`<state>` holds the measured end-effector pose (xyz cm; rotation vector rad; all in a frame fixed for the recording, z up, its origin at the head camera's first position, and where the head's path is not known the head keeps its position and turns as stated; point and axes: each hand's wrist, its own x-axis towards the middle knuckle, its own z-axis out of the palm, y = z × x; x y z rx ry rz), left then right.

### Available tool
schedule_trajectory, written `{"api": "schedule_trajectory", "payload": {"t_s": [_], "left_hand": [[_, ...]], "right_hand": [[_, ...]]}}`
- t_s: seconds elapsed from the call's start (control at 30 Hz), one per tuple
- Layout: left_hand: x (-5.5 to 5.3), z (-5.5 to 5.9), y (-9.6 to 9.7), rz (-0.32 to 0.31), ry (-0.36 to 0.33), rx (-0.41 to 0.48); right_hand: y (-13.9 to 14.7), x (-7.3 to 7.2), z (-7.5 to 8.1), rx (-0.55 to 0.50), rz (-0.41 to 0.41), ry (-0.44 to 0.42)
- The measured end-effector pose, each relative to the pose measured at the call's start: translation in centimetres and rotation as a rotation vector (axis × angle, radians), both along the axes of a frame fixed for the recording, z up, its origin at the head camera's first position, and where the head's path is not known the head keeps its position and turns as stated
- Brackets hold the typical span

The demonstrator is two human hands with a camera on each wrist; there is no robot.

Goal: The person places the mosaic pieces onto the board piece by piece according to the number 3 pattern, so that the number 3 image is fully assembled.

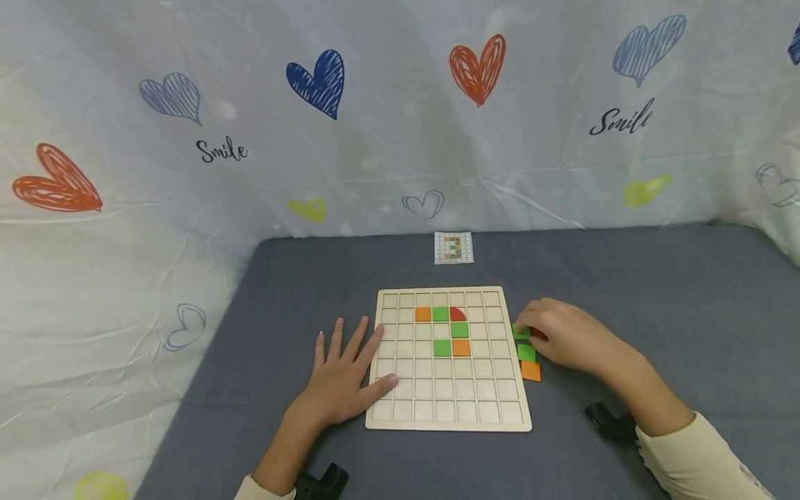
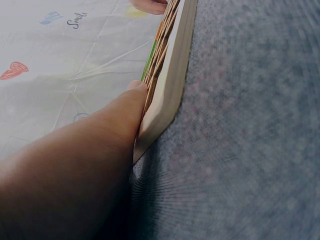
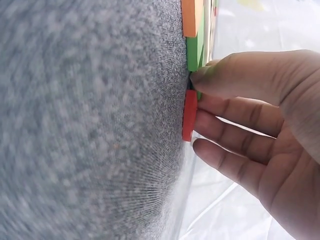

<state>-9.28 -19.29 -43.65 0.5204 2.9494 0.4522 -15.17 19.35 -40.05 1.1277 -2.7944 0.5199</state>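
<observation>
A pale wooden grid board [image 1: 425, 411] lies on the table, several orange, green and red tiles set in its upper cells. My left hand [image 1: 340, 385] rests beside its left edge with fingers spread, the index fingertip and thumb on the frame. In the left wrist view the thumb [image 2: 115, 120] presses the board's side. My right hand [image 1: 571, 337] is off the board's right edge, thumb and index finger pinching a green tile [image 1: 520, 333]. Its other fingers are beside a red tile [image 3: 189, 115]. Nearer me lie another green tile [image 1: 526, 353] and an orange tile [image 1: 530, 371].
A small printed pattern card [image 1: 453, 248] lies behind the board, near the table's far edge. Dark wrist cameras sit under both wrists, the left camera [image 1: 323, 482] and the right camera [image 1: 609, 421]. A white cloth with printed hearts [image 1: 315, 83] hangs behind the grey-covered table [image 1: 656, 298].
</observation>
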Motion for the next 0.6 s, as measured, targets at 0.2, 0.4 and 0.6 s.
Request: {"api": "schedule_trajectory", "payload": {"t_s": [0.2,0.4,0.6], "left_hand": [[0.05,-0.2,-0.05,0.0,0.008,0.009],[-0.06,-0.44,-0.15,0.005,-0.004,-0.006],[0.0,0.07,-0.05,-0.003,-0.007,0.01]], "right_hand": [[0.06,0.01,-0.04,-0.017,-0.001,-0.002],[-0.1,0.03,0.31,-0.039,0.001,-0.007],[-0.59,0.28,0.7,-0.064,0.045,-0.04]]}}
